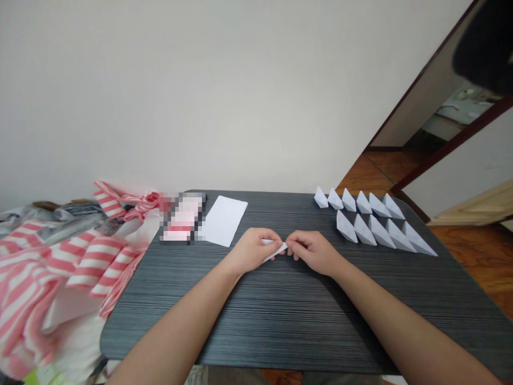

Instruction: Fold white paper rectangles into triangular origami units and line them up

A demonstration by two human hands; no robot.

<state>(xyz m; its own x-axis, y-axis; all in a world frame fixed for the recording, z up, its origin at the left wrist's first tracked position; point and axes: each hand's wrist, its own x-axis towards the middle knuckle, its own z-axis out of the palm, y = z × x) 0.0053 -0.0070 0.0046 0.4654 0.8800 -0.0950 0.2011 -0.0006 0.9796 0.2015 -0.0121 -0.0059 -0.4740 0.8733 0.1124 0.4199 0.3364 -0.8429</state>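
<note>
Near the middle of the dark table, a small piece of folded white paper [273, 251] is pinched between my two hands. My left hand [255, 248] grips most of it, thumb on top, so much of the paper is hidden. At its right tip, the fingers of my right hand [312, 250] are closed on the corner. To the left lies a flat stack of white paper [225, 220]. Folded white paper boats [363, 203] stand in two slanting rows on the right, beyond my right hand.
A phone-like object [184, 216], blurred out, lies at the table's [256, 321] left back. Red-and-white striped cloth [96, 256] is heaped beside the left edge. A plain wall [240, 96] rises behind; a doorway [425, 123] opens at right over a wooden floor.
</note>
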